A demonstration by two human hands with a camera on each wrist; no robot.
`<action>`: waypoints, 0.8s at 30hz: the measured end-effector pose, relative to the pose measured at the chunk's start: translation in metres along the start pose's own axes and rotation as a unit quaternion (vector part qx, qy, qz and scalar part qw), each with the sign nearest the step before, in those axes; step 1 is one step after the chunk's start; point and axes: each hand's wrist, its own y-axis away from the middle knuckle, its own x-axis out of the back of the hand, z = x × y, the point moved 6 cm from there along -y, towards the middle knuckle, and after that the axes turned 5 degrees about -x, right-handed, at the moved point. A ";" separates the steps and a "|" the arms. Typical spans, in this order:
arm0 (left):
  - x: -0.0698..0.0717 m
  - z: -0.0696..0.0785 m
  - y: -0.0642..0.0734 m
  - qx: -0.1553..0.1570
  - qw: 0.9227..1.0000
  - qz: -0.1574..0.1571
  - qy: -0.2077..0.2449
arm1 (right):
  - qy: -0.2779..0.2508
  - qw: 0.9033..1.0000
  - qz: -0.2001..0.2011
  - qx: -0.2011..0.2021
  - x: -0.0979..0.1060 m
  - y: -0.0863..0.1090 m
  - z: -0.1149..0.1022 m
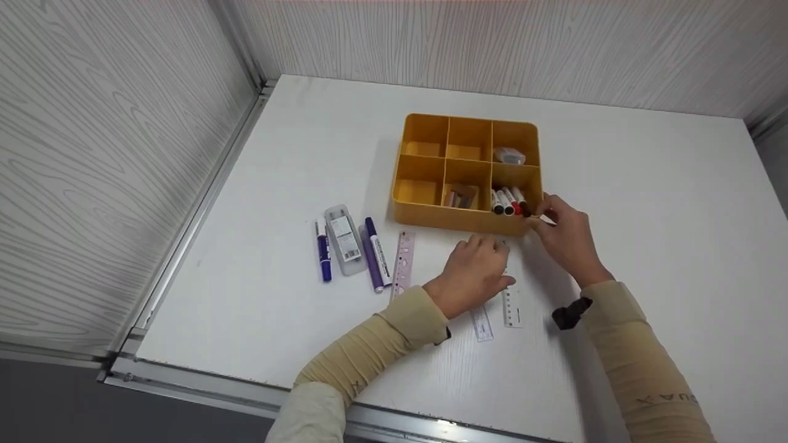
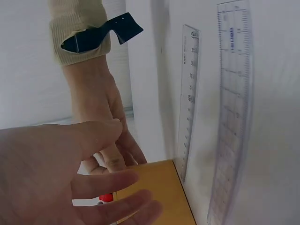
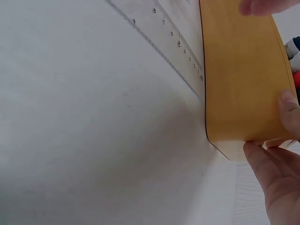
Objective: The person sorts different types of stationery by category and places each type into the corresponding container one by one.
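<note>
One corner of the yellow box (image 1: 455, 218) we are seeing clamped between thumb and fingers of the right hand (image 1: 569, 237); the left hand (image 1: 471, 277), fingers apart, is hovering over a clear ruler (image 1: 512, 311).

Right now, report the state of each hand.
Left hand: open, holding nothing.
Right hand: closed, holding the yellow six-compartment organizer at its near right corner.
</note>
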 end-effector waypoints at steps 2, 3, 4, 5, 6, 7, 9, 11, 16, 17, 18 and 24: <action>-0.003 0.006 -0.006 -0.046 0.999 -0.008 0.011 | -0.004 1.000 -0.002 0.000 0.000 0.000 0.000; -0.004 0.008 -0.009 -0.075 0.997 -0.011 0.015 | -0.004 1.000 -0.005 0.000 -0.001 0.000 0.000; -0.005 0.010 -0.011 -0.108 0.994 -0.015 0.017 | -0.005 1.000 -0.006 0.001 -0.001 0.000 -0.001; -0.006 0.012 -0.013 -0.140 0.990 -0.018 0.016 | -0.005 1.000 -0.007 0.002 -0.001 0.000 -0.001; -0.008 0.014 -0.015 -0.169 0.985 -0.023 0.014 | -0.005 1.000 -0.007 0.001 0.000 0.000 -0.001; -0.010 0.015 -0.016 -0.197 0.980 -0.030 0.009 | -0.005 1.000 -0.008 0.000 0.000 0.000 0.000; -0.015 0.017 -0.019 -0.236 0.971 -0.048 -0.002 | -0.004 1.000 -0.009 -0.002 0.001 0.000 0.001; -0.020 0.018 -0.022 -0.254 0.965 -0.067 -0.013 | -0.005 1.000 -0.008 -0.001 0.001 0.001 0.001; -0.031 0.019 -0.029 -0.264 0.959 -0.088 -0.047 | -0.009 1.000 -0.002 0.008 0.001 0.001 0.000; -0.032 0.019 -0.031 -0.267 0.958 -0.084 -0.057 | -0.011 1.000 0.000 0.009 0.001 0.001 -0.001; -0.033 0.019 -0.032 -0.269 0.958 -0.081 -0.063 | -0.012 1.000 0.000 0.009 0.001 0.002 -0.001; -0.038 0.019 -0.040 -0.276 0.953 -0.081 -0.092 | -0.006 1.000 0.007 0.029 0.002 0.003 -0.003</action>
